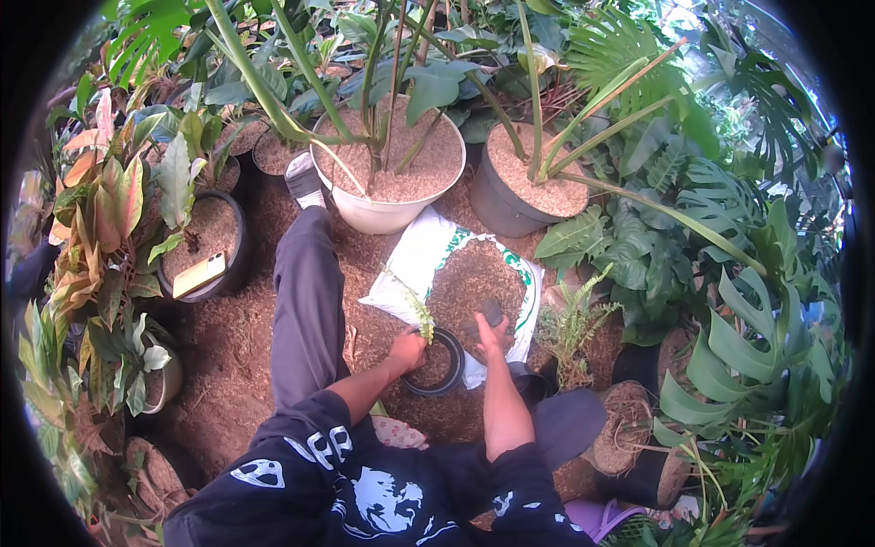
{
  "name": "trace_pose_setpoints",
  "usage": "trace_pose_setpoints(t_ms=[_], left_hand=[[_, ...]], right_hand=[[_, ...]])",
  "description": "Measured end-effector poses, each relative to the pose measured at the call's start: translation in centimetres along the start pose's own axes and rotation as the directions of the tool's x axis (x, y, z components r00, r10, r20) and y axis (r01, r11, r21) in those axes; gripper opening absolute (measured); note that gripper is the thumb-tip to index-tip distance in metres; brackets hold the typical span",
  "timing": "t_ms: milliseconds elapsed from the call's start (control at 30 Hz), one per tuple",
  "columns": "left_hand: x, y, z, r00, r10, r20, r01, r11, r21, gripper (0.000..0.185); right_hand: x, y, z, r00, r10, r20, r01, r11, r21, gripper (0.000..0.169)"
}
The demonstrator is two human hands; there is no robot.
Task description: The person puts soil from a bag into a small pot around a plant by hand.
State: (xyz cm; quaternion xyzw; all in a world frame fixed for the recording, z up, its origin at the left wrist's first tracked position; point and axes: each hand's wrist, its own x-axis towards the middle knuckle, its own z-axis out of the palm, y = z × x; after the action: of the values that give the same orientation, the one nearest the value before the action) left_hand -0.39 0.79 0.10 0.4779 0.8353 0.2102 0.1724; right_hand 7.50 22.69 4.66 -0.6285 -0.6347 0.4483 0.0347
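A black plastic pot [453, 372], part filled with brown growing medium, stands on the ground before me. At its left rim is my left hand [409, 350], its fingers closed around the base of a small fern [422, 313]. My right hand [493, 336] grips a small dark cup-like scoop [489, 311], whose exact shape is partly hidden by the fingers. That scoop rests at the loose brown potting medium [475, 273] heaped in an opened white sack [410, 256] with green print.
Behind the sack stand a white pot [369, 219] and a grey pot [502, 198] with large-leaved plants. Another fern [573, 331] is right of the sack, near a dark empty-looking pot [530, 384]. A phone [199, 275] lies on a black pot [236, 239] at left.
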Motion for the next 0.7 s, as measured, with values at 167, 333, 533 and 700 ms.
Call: trace_pose_setpoints(t_ms=[167,333,533,700], left_hand=[[0.0,-0.9,0.8,0.998,-0.010,0.069,0.005,0.998,0.062,0.015],[0.0,-0.1,0.4,0.991,-0.035,0.129,0.027,0.998,0.061,0.017],[-0.1,-1.0,0.3,0.990,0.033,0.138,-0.038,0.999,0.035,0.018],[-0.2,-0.7,0.3,0.993,0.061,0.097,-0.064,0.997,0.032,0.019]], right_hand=[[-1.7,-0.9,-0.5,0.967,-0.058,0.249,-0.002,0.973,0.232,0.092],[-2.4,-0.1,-2.0,0.972,-0.008,0.235,-0.094,0.904,0.416,0.083],[-0.8,-1.8,-6.7,0.869,-0.098,0.485,-0.218,0.803,0.554,0.077],[-0.8,-5.9,-12.9,0.839,-0.180,0.514,-0.052,0.913,0.405,0.076]])
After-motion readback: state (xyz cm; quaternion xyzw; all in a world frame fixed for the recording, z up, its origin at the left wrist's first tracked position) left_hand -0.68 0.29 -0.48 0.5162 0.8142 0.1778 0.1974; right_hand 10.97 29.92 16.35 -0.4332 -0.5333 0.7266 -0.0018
